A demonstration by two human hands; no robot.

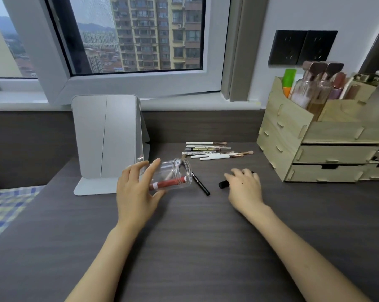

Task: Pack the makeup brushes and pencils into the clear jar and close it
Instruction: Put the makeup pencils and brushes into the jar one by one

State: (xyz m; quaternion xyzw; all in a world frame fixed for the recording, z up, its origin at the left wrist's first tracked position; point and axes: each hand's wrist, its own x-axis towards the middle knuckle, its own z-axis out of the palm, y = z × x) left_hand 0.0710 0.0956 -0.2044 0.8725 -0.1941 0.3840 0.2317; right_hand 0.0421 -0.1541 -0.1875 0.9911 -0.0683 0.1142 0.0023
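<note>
Though tilted, jar (173, 175) in left hand (136, 192)

Desk (206, 247): dark grey-brown, fine horizontal woodgrain streaks. Clear jar (173, 174): colourless, see-through; inside it a red pencil (171, 183) with white band and white tip. At 3 o'clock of jar, thin black pencil (201, 184), glossy. Further at 3 o'clock, black stubby tube (223, 184) under the right hand (245, 188). Brush pile (214, 150) at 1 o'clock of jar: white handles, gold/rose ferrules, beige-pink tips, one patterned black-and-white handle. Mirror stand (107, 138) at 11 o'clock: plain pale silver-grey. Organizer (314, 136) at 2 o'clock: light yellowish wood, faint grain. In it a green-and-orange bottle (288, 81), pinkish-brown bottles. Wall sockets (301, 46): black. Cloth (7, 208) at 9 o'clock: blue-yellow-white check.
</note>
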